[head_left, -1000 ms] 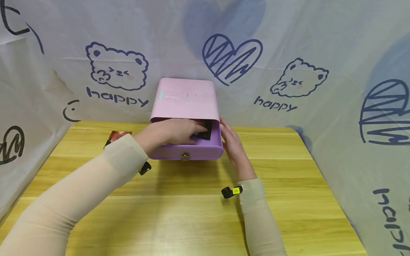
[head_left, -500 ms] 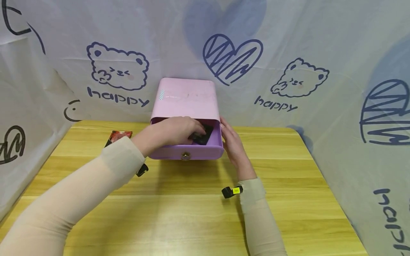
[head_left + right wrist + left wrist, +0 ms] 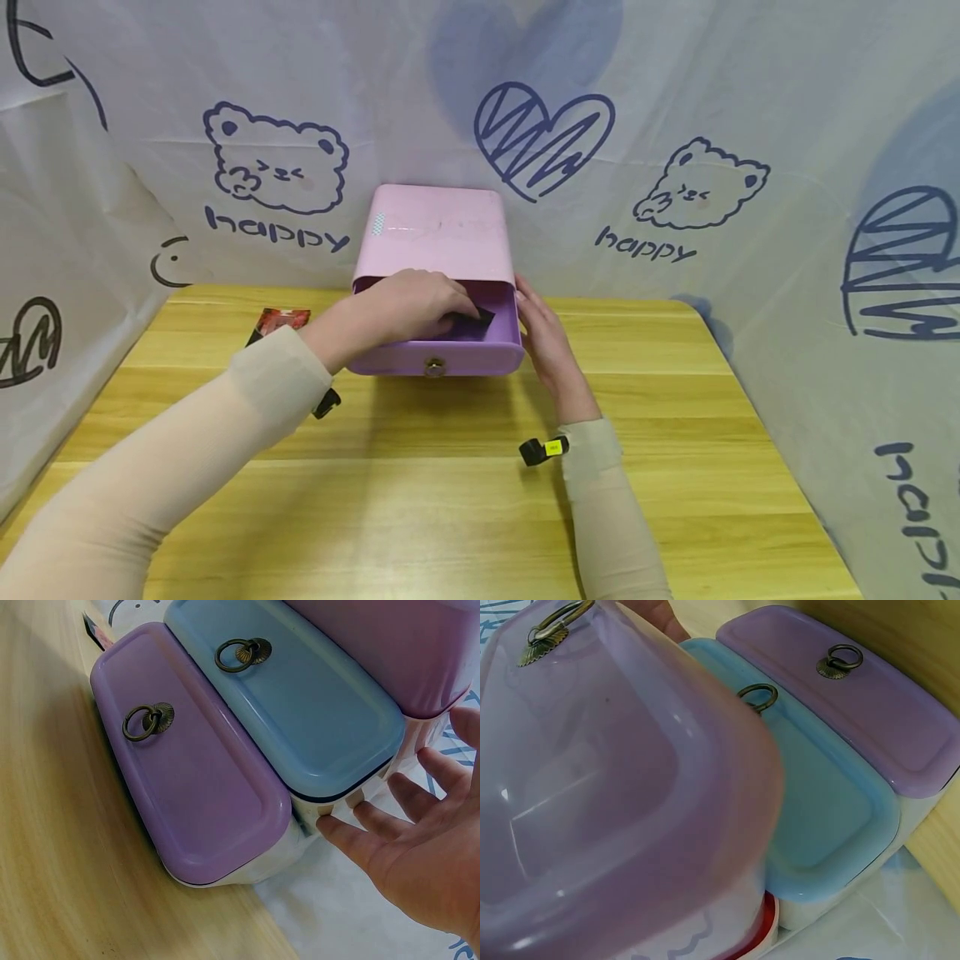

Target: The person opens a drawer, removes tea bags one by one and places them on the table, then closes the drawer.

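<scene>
A small drawer cabinet with a pink top (image 3: pixel 438 233) stands at the back of the table, its top purple drawer (image 3: pixel 487 358) pulled out. My left hand (image 3: pixel 412 307) reaches over the drawer front and grips a flat black packet (image 3: pixel 477 323) inside; the fingertips are partly hidden. In the left wrist view the drawer front (image 3: pixel 592 787) hides this hand. My right hand (image 3: pixel 420 847) rests its spread, nearly straight fingers along the cabinet's right side. Below the pulled-out drawer, a blue drawer (image 3: pixel 292 712) and a lower purple drawer (image 3: pixel 187 765) are closed, each with a ring pull.
A red and black packet (image 3: pixel 281 321) lies on the wooden table (image 3: pixel 420 500), left of the cabinet. Behind the cabinet hangs a white cloth (image 3: pixel 420 100) printed with bears and hearts.
The black packet has tipped from leaning up to lying flatter and lower in the drawer. My left hand has shifted slightly left; my right hand stays put.
</scene>
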The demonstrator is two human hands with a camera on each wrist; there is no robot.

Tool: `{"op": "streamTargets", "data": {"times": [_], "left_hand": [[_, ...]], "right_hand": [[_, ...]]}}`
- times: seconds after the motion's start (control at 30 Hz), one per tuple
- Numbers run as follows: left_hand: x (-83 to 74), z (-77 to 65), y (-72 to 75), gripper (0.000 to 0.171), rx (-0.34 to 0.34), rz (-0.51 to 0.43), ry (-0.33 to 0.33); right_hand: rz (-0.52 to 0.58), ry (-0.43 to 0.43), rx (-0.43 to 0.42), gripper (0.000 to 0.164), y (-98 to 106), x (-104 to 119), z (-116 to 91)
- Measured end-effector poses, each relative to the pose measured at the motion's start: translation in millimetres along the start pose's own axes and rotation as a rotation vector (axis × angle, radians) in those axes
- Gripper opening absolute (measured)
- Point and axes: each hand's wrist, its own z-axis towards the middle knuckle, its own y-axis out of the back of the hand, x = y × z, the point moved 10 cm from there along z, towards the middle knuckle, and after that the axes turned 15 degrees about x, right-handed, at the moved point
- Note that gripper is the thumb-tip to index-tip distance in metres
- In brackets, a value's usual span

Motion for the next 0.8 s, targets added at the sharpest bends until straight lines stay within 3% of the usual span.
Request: {"op": "streamTargets", "data": {"times": [0.3, 0.8], "left_hand": [[-5.4, -10.9, 14.0, 0.02, -0.111, -0.045, -0.054], [-16.3, -46.6, 37.5, 0.019, -0.32, -0.03, -0.096]], "right_hand": [[0.009, 0.009, 0.003, 0.049, 0, 0, 0], [0.006, 0.017, -0.007, 0.048, 1, 0, 1]]}}
